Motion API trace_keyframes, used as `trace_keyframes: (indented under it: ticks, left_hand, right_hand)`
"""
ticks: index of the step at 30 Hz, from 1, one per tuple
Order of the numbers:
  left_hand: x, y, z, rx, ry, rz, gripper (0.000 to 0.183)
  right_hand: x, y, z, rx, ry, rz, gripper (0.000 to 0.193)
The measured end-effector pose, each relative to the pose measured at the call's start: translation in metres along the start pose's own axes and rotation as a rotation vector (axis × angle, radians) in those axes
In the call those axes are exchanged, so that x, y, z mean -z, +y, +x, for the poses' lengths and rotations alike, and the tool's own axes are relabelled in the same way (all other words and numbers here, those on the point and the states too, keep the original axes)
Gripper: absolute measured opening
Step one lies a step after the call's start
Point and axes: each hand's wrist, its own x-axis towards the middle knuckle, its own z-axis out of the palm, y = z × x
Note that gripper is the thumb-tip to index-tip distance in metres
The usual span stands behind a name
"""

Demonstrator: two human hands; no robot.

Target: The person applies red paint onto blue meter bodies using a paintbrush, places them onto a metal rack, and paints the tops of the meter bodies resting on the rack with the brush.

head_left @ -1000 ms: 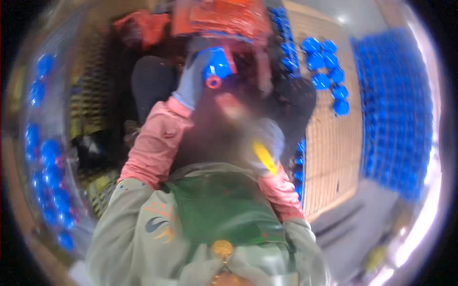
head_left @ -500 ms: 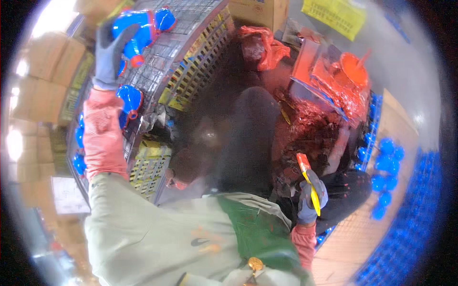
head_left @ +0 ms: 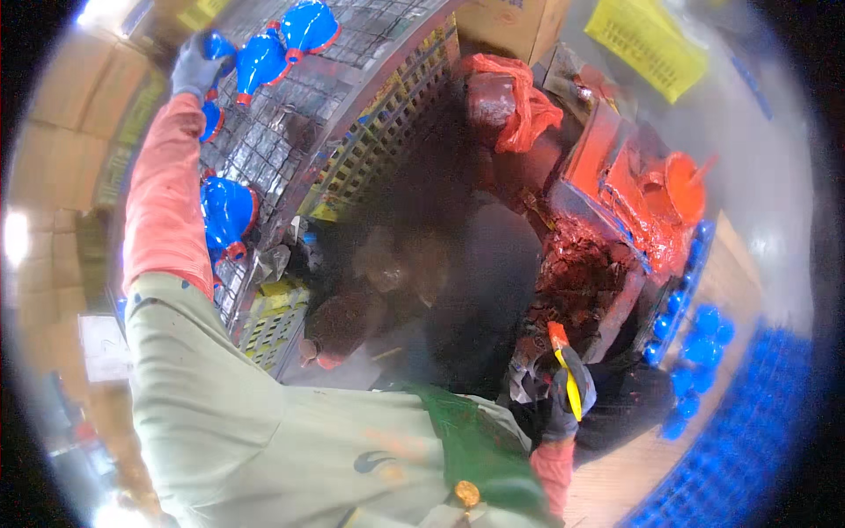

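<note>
My left hand [head_left: 192, 69], in a grey glove with a pink sleeve, reaches up to the far left and grips a blue funnel-shaped piece [head_left: 217, 46] against a wire mesh rack [head_left: 352, 79]. More blue pieces with red rims [head_left: 260, 60] sit on the mesh beside it, and a larger one [head_left: 227, 211] sits lower down. My right hand [head_left: 563, 405], in a dark glove, stays low at the right and holds a yellow-handled brush [head_left: 568, 374] with a red tip, upright.
A red paint-smeared container and stand [head_left: 634, 194] stands at the right, with a red plastic bag [head_left: 521, 106] behind it. Several blue pieces [head_left: 695, 343] lie on a board at the right. Yellow lattice crates [head_left: 273, 326] sit under the rack; a cardboard box [head_left: 510, 22] is at the top.
My left hand carried the blue piece from in front of me up to the mesh rack at the left. The view swung left. The right hand kept the brush low.
</note>
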Motion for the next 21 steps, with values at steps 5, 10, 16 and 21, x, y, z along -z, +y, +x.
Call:
trace_keyframes:
  ticks: [5,10,16,21]
  left_hand:
    - [0.005,0.003,0.021,0.067,-0.451,0.099,0.059]
    - [0.005,0.043,0.012,-0.1,-0.506,-0.684,0.058]
    - [-0.014,0.058,0.023,0.036,-0.634,-0.439,0.078]
    - [-0.014,0.062,0.043,0.145,-0.536,0.001,0.089]
  right_hand:
    - [-0.004,0.001,0.001,-0.017,-0.045,-0.044,0.027]
    - [-0.012,0.007,0.0,-0.135,-0.023,0.121,0.028]
    - [-0.012,0.009,0.003,0.011,-0.057,0.01,0.027]
    - [-0.007,0.009,0.001,-0.073,-0.085,-0.069,0.031]
